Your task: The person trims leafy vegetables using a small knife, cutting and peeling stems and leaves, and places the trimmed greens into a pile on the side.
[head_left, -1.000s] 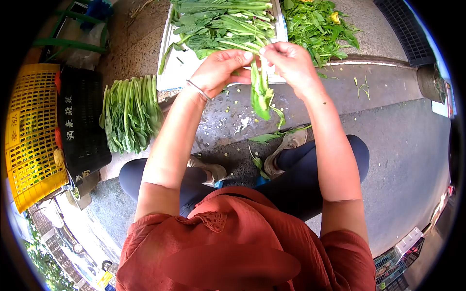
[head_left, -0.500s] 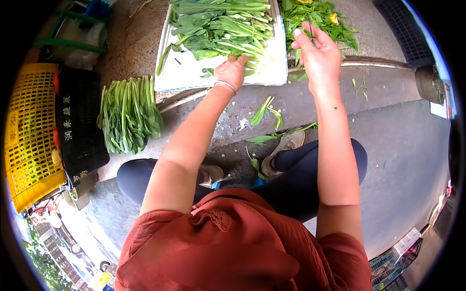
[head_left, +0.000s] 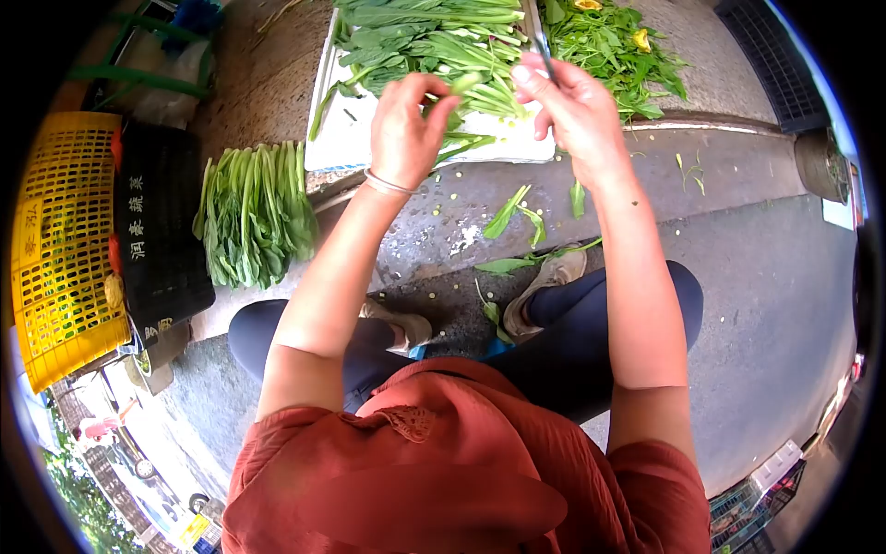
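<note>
My left hand (head_left: 406, 129), with a bracelet at the wrist, pinches the stem of a leafy green (head_left: 464, 83) above the white tray (head_left: 343, 138). Leafy greens (head_left: 434, 42) lie in rows on that tray, their pale cut ends to the right. To the right, my right hand (head_left: 574, 109) holds a small dark knife (head_left: 546, 61), its blade pointing up and away. The two hands are apart, both over the tray's near part. Loose leaves (head_left: 506, 214) lie on the ground below them.
A stacked bunch of greens (head_left: 256, 217) stands left, beside black (head_left: 164, 231) and yellow (head_left: 66, 249) crates. A leaf pile (head_left: 614, 55) lies right of the tray. Another dark crate (head_left: 773, 65) is at the upper right. My shoes (head_left: 558, 272) are below. A distant person (head_left: 100, 427) is at lower left.
My left hand has risen from the tray with a stem pinched in it. My right hand has moved down and left with the knife. Another leaf piece now lies on the ground.
</note>
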A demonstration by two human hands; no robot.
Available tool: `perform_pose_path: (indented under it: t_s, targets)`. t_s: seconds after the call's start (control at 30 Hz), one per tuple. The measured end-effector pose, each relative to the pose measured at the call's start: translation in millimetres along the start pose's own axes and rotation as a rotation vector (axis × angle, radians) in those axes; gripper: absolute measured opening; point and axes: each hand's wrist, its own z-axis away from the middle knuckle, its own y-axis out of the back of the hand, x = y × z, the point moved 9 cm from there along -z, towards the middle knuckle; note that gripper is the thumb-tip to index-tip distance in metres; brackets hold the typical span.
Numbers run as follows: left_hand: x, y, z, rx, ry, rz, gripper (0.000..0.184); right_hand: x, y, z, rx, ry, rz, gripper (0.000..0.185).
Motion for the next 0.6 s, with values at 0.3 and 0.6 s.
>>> perform_pose_path:
  t_s: [0.3,0.6]
  targets:
    - [-66,-47,19,-0.107,0.622,0.777,0.014,-22,62,-1,0.446,0.157,0.009,0.025]
    - [-51,-112,51,-0.460,0.086,-0.273,0.020,-14,51,2,0.328,0.065,-0.082,0.024]
